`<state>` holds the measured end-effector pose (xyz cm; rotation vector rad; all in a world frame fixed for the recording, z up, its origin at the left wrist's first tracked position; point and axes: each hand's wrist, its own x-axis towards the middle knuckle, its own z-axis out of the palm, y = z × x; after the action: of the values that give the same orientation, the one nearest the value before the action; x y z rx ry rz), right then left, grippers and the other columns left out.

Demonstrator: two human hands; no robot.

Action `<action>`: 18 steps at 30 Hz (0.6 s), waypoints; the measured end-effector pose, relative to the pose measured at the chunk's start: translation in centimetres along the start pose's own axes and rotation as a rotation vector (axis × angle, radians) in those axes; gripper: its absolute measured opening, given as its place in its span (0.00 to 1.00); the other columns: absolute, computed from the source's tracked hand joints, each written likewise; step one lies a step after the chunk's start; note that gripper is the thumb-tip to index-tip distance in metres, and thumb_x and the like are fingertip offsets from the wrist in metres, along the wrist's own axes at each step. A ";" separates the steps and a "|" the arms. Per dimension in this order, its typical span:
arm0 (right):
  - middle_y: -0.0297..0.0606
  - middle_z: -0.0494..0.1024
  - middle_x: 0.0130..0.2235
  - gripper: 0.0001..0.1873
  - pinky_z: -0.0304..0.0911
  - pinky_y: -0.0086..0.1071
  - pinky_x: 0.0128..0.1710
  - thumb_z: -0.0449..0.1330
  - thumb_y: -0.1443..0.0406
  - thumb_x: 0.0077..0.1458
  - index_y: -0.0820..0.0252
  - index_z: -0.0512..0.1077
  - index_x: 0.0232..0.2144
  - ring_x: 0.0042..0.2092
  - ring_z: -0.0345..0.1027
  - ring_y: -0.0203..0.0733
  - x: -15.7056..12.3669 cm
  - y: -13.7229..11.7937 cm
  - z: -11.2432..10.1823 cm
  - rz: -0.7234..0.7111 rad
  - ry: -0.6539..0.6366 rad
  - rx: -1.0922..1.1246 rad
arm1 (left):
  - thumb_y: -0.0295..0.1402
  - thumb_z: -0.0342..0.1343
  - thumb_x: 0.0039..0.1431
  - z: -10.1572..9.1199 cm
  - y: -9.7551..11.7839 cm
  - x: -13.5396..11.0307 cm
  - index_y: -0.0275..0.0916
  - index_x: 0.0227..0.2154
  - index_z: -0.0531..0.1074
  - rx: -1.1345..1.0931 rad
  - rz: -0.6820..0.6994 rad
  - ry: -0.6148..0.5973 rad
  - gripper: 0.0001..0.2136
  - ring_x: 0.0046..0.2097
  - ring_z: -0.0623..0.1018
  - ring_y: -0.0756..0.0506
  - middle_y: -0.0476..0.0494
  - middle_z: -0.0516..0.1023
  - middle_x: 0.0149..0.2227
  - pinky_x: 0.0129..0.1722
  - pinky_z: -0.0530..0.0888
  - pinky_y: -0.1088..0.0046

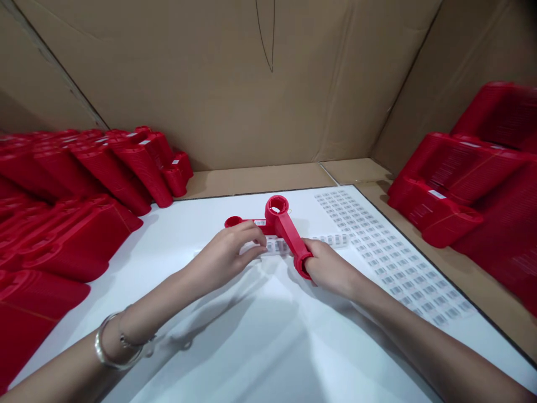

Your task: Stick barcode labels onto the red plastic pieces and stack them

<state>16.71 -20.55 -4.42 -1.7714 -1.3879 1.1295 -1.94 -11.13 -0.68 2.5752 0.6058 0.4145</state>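
Observation:
My right hand (331,268) is closed round the lower end of a red plastic piece (293,234). This piece has a ring at each end and is held at a slant above the table. A second red piece (255,224), bearing a small white barcode label, lies behind my left hand, partly covered by it. My left hand (229,249) has its thumb and index fingertips nearly together at a strip of barcode labels (335,240). What is between those fingertips is too small to make out. The strip runs behind the held piece.
On the white tabletop (268,336), rows of barcode labels (403,274) lie at the right. Stacks of nested red pieces (121,168) crowd the left side. More red stacks (457,184) stand at the right, past the table edge. Cardboard walls (314,101) enclose the back.

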 end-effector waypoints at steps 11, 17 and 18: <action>0.38 0.72 0.29 0.05 0.51 0.30 0.24 0.48 0.70 0.45 0.58 0.61 0.28 0.27 0.60 0.39 -1.5 -1.8 0.5 -0.012 0.024 -0.310 | 0.35 0.51 0.59 0.2 3.7 0.5 0.39 0.29 0.72 -0.253 -0.101 0.056 0.08 0.33 0.74 0.49 0.50 0.76 0.31 0.34 0.70 0.73; 0.38 0.72 0.30 0.05 0.52 0.31 0.24 0.47 0.69 0.47 0.58 0.61 0.29 0.28 0.62 0.41 -1.7 -1.9 0.8 0.017 0.006 -0.351 | 0.35 0.51 0.58 0.3 3.5 0.5 0.39 0.30 0.73 -0.206 -0.103 0.069 0.08 0.35 0.75 0.48 0.48 0.77 0.33 0.35 0.70 0.72; 0.38 0.72 0.31 0.05 0.53 0.31 0.24 0.48 0.70 0.47 0.58 0.61 0.29 0.28 0.62 0.41 -1.7 -1.9 0.8 0.022 0.004 -0.358 | 0.35 0.51 0.58 0.4 3.5 0.4 0.39 0.30 0.73 -0.203 -0.104 0.071 0.08 0.35 0.75 0.48 0.48 0.77 0.33 0.35 0.70 0.72</action>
<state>15.02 -21.70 -2.71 -2.0353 -1.6523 0.9294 -0.23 -13.81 0.80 2.3341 0.6821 0.5070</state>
